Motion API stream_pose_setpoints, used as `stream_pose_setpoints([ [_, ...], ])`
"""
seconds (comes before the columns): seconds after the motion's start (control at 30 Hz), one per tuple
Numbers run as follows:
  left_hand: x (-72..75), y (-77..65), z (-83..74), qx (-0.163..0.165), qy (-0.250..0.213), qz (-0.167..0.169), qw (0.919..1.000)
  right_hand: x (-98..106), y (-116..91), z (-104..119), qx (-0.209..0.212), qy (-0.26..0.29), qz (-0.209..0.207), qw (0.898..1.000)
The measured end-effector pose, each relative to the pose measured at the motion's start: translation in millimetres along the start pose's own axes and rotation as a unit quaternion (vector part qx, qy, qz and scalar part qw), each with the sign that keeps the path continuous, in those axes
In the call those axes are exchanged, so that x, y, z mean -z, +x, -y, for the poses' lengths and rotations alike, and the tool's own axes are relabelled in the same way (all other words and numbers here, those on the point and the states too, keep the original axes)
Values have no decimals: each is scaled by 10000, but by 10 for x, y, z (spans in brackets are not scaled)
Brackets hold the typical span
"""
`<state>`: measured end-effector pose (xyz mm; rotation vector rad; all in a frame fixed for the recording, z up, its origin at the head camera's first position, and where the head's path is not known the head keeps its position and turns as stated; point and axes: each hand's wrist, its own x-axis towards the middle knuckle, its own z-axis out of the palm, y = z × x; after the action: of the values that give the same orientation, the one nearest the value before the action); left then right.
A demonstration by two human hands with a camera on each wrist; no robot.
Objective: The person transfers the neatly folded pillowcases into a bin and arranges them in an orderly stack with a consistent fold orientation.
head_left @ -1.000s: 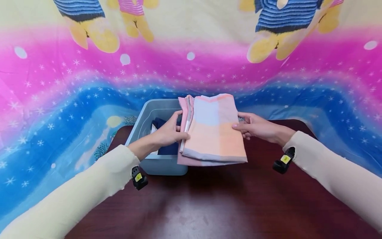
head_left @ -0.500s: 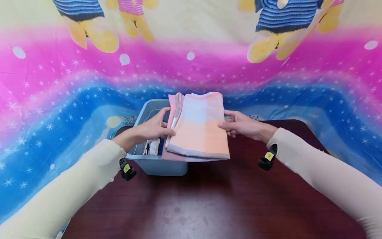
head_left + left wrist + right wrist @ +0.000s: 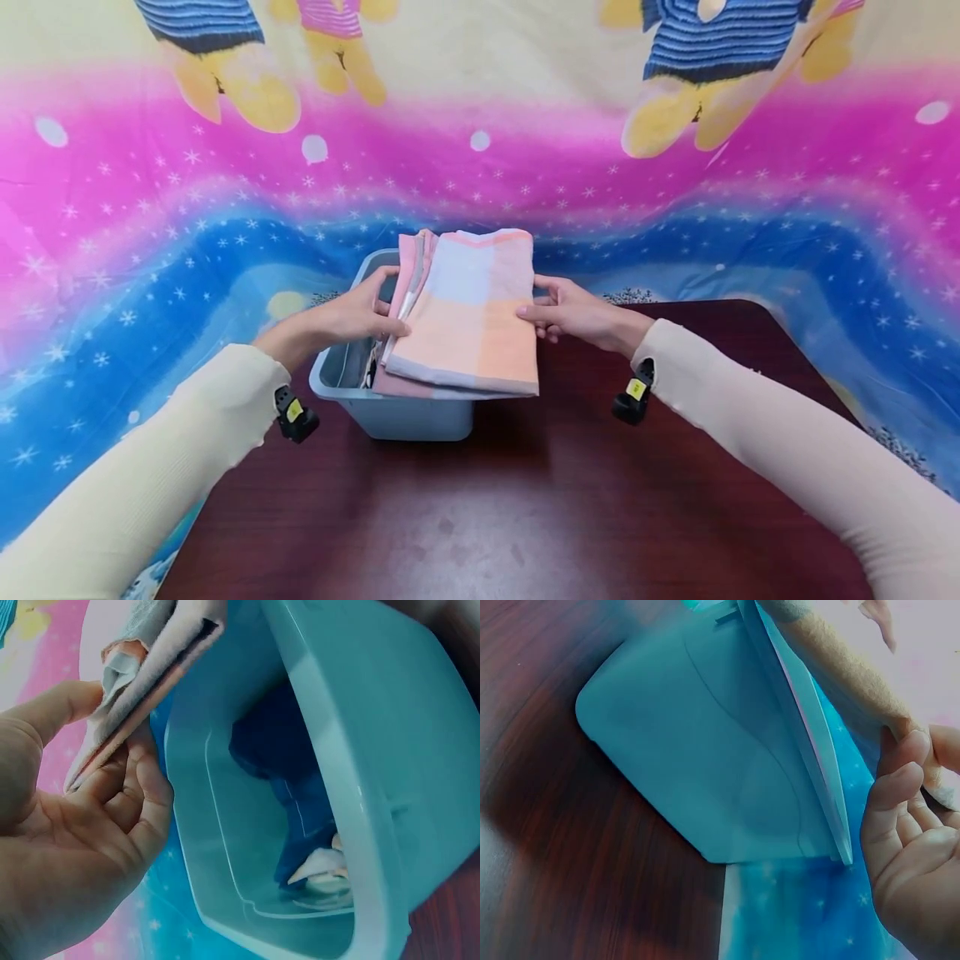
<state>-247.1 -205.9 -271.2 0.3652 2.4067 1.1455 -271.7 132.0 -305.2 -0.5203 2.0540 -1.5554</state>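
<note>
A folded checked cloth (image 3: 465,325) in pink, peach and pale blue is held up over the blue-grey plastic bin (image 3: 420,419). At its left edge, my left hand (image 3: 337,321) pinches the layered folds between thumb and fingers. My right hand (image 3: 581,315) grips the opposite edge, thumb on top. The left wrist view shows the cloth's stacked layers (image 3: 161,664) above the bin's rim. Inside the bin lie a navy fabric piece (image 3: 274,739) and a crumpled whitish piece (image 3: 322,866). From the head, the cloth hides most of the bin's opening.
The bin stands on a dark reddish-brown table (image 3: 480,517), towards the back. Behind the table hangs a printed curtain (image 3: 480,183) in pink and blue, with bears and snowflakes. Each wrist carries a small black camera (image 3: 296,414).
Both hands have carried the folded cloth leftward, from beside the bin's right part to over its opening. The grip stays the same, and the bin has not moved.
</note>
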Motion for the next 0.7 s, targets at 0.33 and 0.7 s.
stream_pose_setpoints([
  [0.33,129,-19,60,103,240,-221,9994,-128,179,45,-74,-83,-183,9998],
  [0.7,311,-47,152,63,496,-175,9986,-285,405,88,-33,-121,-317,9994],
])
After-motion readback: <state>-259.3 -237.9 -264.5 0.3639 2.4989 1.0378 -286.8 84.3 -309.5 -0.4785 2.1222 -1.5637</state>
